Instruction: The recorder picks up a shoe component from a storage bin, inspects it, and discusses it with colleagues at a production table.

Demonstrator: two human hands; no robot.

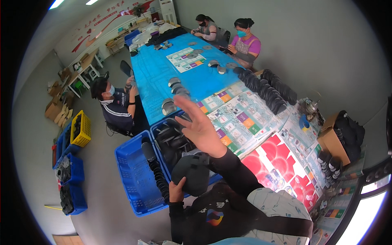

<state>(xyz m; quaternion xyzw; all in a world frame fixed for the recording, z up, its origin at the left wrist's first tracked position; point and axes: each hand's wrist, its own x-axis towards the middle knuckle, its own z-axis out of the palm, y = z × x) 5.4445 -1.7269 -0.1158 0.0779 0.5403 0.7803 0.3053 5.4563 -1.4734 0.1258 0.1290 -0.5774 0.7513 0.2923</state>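
Note:
My left hand (pixel 177 190) grips the lower left edge of a black, rounded, cupped fabric piece (pixel 192 174) with small raised tabs along its top; its exact kind I cannot tell. That piece is held in front of my body, at the near side of a blue crate (pixel 154 130) filled with dark, curved pieces (pixel 171 141). Raised above the crate and the table edge, my right hand (pixel 200 128) is open, fingers stretched and apart, with nothing in it. Several grey and black curved pieces (pixel 178 87) sit on the blue table cover (pixel 153 81) beyond my fingers.
An adjoining blue crate (pixel 139 192) has a long nested stack of black pieces (pixel 157 173) along its side. Black stacks (pixel 265 90) line the table's right side, near a cardboard box (pixel 332 139). Three people sit around the table. Yellow and blue crates (pixel 81 128) stand left.

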